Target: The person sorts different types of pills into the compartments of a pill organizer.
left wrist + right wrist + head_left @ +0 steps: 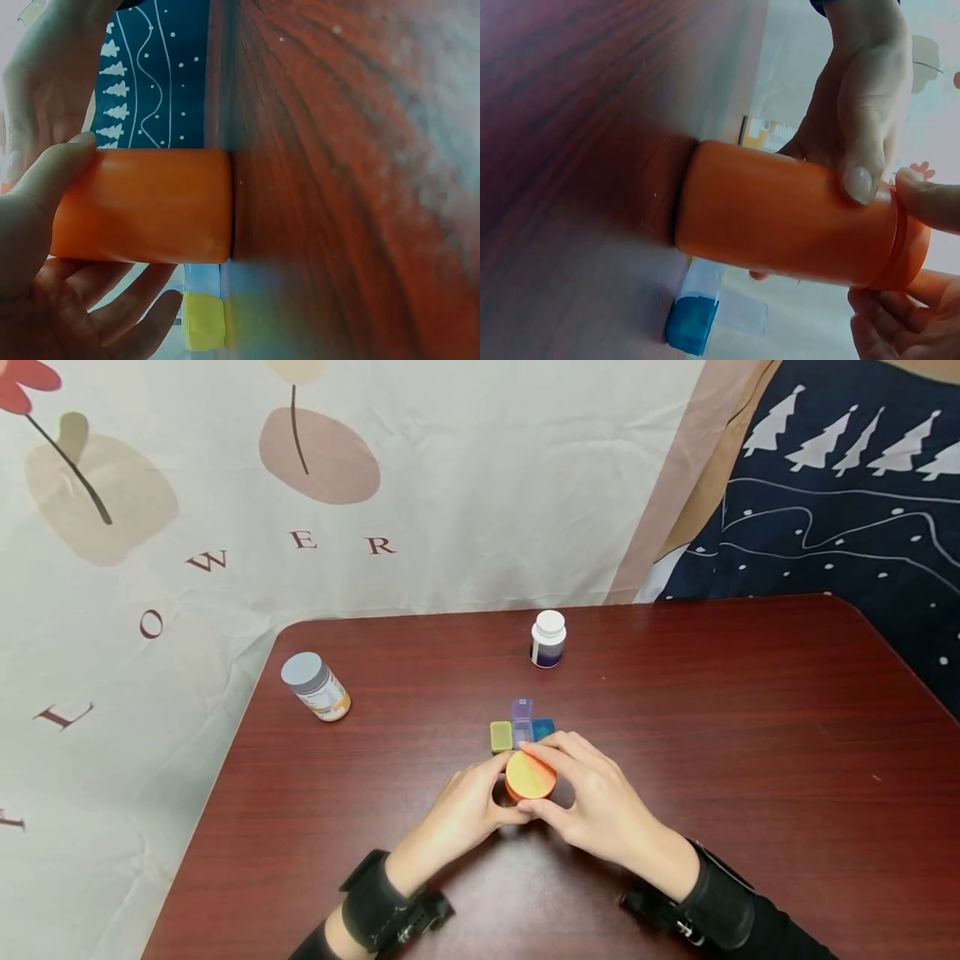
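An orange bottle (780, 214) stands upright on the table, capped with a round orange lid (530, 775). My left hand (468, 802) grips the upper body of the bottle, thumb on the near side. My right hand (600, 793) holds the lid's rim between thumb and fingers. Right behind the bottle lies a small pill organizer with a yellow-green compartment (501, 737), a purple one whose lid (522, 708) is flipped up, and a blue one (691, 324). The bottle and hands partly hide the organizer in the head view.
A bottle with a grey lid (324, 689) stands at the table's left edge. Toward the back edge is a white-capped bottle (549, 639) with a dark label. Behind the dark red wooden table (712, 710) hang a printed pale cloth (480, 485) and a navy cloth (847, 543).
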A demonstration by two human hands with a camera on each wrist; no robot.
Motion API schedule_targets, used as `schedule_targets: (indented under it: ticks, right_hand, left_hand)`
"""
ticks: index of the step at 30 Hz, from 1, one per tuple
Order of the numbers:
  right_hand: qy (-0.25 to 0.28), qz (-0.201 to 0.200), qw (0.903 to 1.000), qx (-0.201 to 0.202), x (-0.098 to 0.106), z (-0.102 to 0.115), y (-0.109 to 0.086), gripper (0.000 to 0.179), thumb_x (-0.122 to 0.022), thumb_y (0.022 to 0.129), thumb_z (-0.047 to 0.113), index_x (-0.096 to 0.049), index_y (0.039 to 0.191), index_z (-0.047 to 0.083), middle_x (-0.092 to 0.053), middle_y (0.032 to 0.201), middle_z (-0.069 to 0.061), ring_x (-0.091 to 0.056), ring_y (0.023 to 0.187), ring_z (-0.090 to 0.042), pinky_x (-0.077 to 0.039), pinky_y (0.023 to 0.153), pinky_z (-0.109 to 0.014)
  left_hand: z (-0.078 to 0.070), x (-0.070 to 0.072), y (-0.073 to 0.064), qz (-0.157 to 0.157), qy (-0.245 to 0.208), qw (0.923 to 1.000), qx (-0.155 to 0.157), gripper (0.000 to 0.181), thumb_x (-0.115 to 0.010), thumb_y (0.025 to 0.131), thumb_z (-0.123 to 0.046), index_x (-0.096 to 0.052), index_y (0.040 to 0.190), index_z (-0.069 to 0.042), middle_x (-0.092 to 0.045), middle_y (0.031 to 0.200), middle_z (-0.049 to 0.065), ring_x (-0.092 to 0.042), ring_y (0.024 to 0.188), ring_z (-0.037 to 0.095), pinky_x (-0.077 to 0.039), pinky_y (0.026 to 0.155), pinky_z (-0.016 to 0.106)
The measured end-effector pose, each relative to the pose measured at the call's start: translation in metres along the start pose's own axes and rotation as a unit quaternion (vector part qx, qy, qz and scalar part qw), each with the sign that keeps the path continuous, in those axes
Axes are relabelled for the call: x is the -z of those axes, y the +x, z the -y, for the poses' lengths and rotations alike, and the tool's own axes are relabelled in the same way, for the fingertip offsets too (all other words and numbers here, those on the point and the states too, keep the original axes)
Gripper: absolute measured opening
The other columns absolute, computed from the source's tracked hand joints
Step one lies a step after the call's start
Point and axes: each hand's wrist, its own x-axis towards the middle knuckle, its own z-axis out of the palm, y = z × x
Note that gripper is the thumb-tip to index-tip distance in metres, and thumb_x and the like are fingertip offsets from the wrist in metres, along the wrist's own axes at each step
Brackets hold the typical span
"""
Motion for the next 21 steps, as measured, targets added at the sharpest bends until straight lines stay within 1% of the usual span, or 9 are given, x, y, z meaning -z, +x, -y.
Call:
schedule_targets:
  ticks: [2,5,7,11,15,18,21]
  right_hand:
    - [0.008,0.013,0.9999,0.001,0.003,-0.001,0.000,0.066,-0.101,0.076,0.013,-0.076,0.136,0.004,-0.075,0.120,-0.002,-0.068,0.107,-0.018,-0.063,0.088,-0.041]
    - [0.015,0.040,0.9991,-0.005,0.008,-0.002,0.001,0.065,-0.099,0.078,0.011,-0.074,0.138,0.006,-0.074,0.126,-0.002,-0.069,0.113,-0.019,-0.063,0.094,-0.043]
    - [0.016,0.058,0.9981,-0.009,0.010,-0.001,0.001,0.065,-0.098,0.081,0.011,-0.073,0.141,0.007,-0.074,0.130,-0.002,-0.068,0.118,-0.020,-0.062,0.098,-0.045]
    - [0.018,0.098,0.9949,-0.017,0.014,0.001,0.002,0.065,-0.092,0.086,0.006,-0.069,0.147,0.010,-0.073,0.139,-0.002,-0.065,0.126,-0.022,-0.059,0.104,-0.047]
    - [0.028,0.133,0.9906,-0.015,0.017,0.001,0.003,0.065,-0.084,0.091,-0.001,-0.064,0.153,0.009,-0.070,0.148,-0.003,-0.061,0.132,-0.023,-0.058,0.107,-0.046]
    - [0.037,0.140,0.9894,-0.013,0.017,0.001,0.002,0.066,-0.082,0.094,0.001,-0.060,0.156,0.008,-0.068,0.152,-0.004,-0.059,0.134,-0.023,-0.057,0.109,-0.046]
    - [0.027,0.128,0.9910,-0.030,0.014,0.003,0.001,0.071,-0.087,0.094,0.012,-0.057,0.159,0.009,-0.067,0.153,-0.005,-0.061,0.135,-0.025,-0.056,0.110,-0.050]
  left_hand:
    - [-0.001,0.001,-0.001,0.006,0.000,1.0000,-0.002,0.076,-0.095,0.086,-0.047,-0.063,0.152,-0.029,-0.079,0.126,-0.009,-0.071,0.102,0.007,-0.060,0.089,0.031]
    - [-0.002,0.003,-0.001,0.022,-0.005,0.9997,0.005,0.079,-0.094,0.087,-0.049,-0.060,0.156,-0.030,-0.078,0.132,-0.009,-0.072,0.108,0.008,-0.060,0.094,0.033]
    - [-0.003,0.004,-0.002,0.026,-0.004,0.9996,0.005,0.081,-0.093,0.088,-0.050,-0.059,0.158,-0.029,-0.078,0.133,-0.007,-0.073,0.110,0.009,-0.061,0.095,0.034]
    - [-0.001,0.004,-0.001,0.027,-0.013,0.9995,0.009,0.082,-0.094,0.087,-0.052,-0.060,0.158,-0.027,-0.078,0.137,-0.006,-0.074,0.113,0.011,-0.061,0.096,0.035]
    - [0.001,0.004,0.001,0.035,-0.033,0.9986,0.023,0.084,-0.094,0.085,-0.055,-0.061,0.156,-0.026,-0.076,0.141,-0.008,-0.073,0.119,0.012,-0.061,0.101,0.038]
    - [0.002,0.003,0.001,0.041,-0.037,0.9982,0.026,0.084,-0.094,0.085,-0.056,-0.061,0.157,-0.026,-0.075,0.143,-0.008,-0.073,0.122,0.011,-0.060,0.103,0.039]
    - [0.002,0.004,0.002,0.042,-0.034,0.9982,0.025,0.082,-0.094,0.086,-0.054,-0.061,0.156,-0.026,-0.075,0.143,-0.008,-0.072,0.123,0.012,-0.060,0.104,0.040]
